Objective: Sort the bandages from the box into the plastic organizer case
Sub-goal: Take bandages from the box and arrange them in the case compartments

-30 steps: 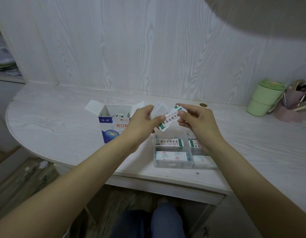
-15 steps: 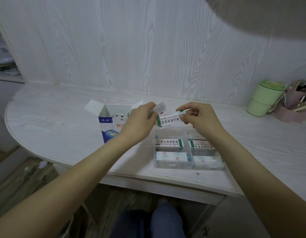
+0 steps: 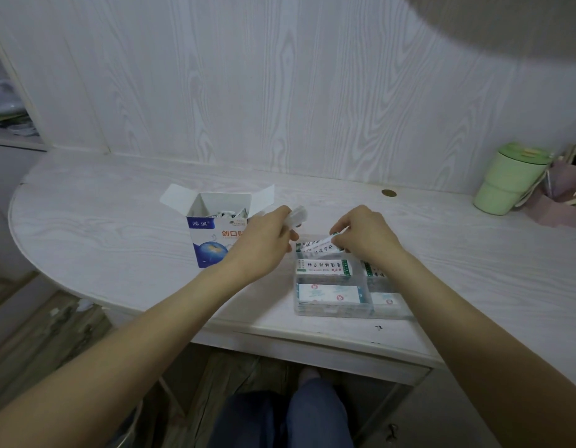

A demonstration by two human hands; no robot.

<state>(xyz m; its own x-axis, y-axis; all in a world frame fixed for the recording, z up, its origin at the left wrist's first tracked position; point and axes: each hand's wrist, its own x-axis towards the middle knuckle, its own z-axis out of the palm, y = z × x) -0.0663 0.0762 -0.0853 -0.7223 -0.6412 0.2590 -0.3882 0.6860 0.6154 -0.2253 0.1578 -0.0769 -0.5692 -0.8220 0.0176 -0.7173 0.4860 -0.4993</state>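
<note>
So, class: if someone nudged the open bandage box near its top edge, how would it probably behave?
The bandage box stands upright and tall on a narrow base, so a high push would probably tip it rather than slide it. It looks like thin card holding a few wrapped bandages, so likely light. Its open flaps would probably bend if gripped.

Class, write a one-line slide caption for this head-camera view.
Right hand lowers a white wrapped bandage into the clear plastic organizer case; left hand holds more beside the open blue-and-white cardboard box.

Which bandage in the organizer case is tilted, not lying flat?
The bandage in the far-left compartment, pinched by the right hand; the others lie flat.
</note>
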